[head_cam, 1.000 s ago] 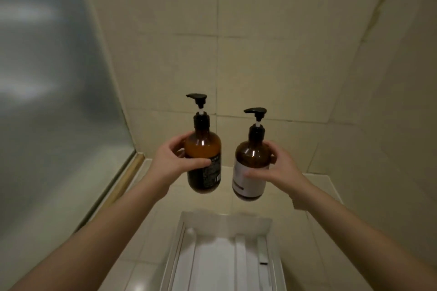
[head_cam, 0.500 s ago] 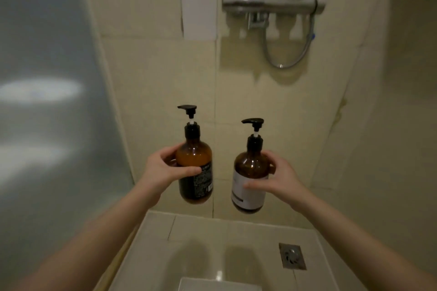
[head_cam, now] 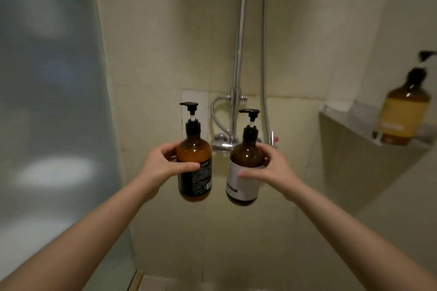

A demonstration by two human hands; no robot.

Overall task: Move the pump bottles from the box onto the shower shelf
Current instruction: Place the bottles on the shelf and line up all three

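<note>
My left hand [head_cam: 163,165] grips an amber pump bottle with a black label [head_cam: 195,172], held upright in the air. Beside it, my right hand [head_cam: 272,170] grips a second amber pump bottle with a white label [head_cam: 244,172], also upright. The two bottles hang side by side, a small gap apart, in front of the tiled back wall. The shower shelf [head_cam: 354,123] is a recessed ledge in the right wall, above and to the right of both hands. A third amber bottle with a yellow label [head_cam: 405,111] stands on it. The box is out of view.
A chrome shower mixer [head_cam: 222,143] with its riser pipe [head_cam: 238,49] and hose is mounted on the back wall just behind the bottles. A frosted glass panel [head_cam: 47,101] closes off the left side. A strip of floor shows at the bottom edge.
Both bottles have been lifted up from above the box, which dropped out of view. The view has tilted upward, bringing the mixer lower in frame and the shelf with its bottle into view at right.
</note>
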